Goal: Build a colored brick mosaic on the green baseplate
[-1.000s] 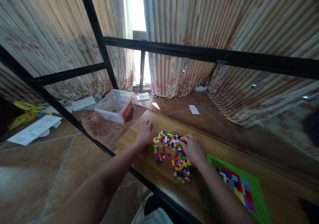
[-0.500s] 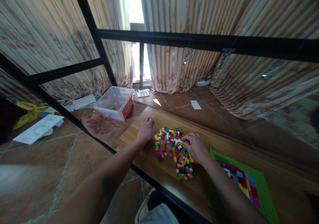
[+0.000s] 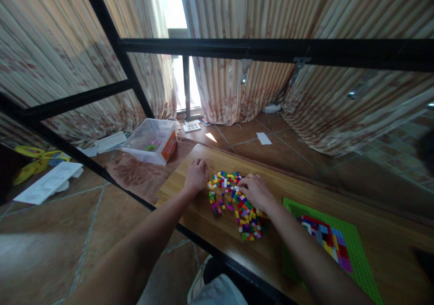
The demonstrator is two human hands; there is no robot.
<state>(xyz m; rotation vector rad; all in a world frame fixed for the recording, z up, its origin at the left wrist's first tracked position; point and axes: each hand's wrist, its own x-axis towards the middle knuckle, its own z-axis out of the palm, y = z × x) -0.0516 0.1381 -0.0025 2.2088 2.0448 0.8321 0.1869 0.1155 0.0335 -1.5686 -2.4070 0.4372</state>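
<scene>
A loose pile of small colored toy building bricks (image 3: pixel 249 221) lies on the wooden table (image 3: pixel 217 237). My left hand (image 3: pixel 197 175) rests on the wood just left of the pile, its fingers curled; whatever may be inside them is hidden. Over the upper right of the pile, my right hand (image 3: pixel 257 192) has thumb and forefinger drawn together at the bricks. What it pinches, if anything, is too small to make out. Under my right forearm lies a green baseplate (image 3: pixel 361 251), partly covered by a block of joined bricks (image 3: pixel 327 239).
A clear plastic box (image 3: pixel 149 140) with an orange label stands on the brown mat (image 3: pixel 135 174) beyond the table. A black metal bar (image 3: pixel 203 47) crosses in front of the curtains. White molded trays (image 3: pixel 47 183) and a yellow object (image 3: pixel 32 162) lie on the floor at left.
My right hand has shifted slightly left over the pile. The red brick seen at its fingers before no longer shows there. My left hand keeps its place beside the bricks; the view has tilted slightly.
</scene>
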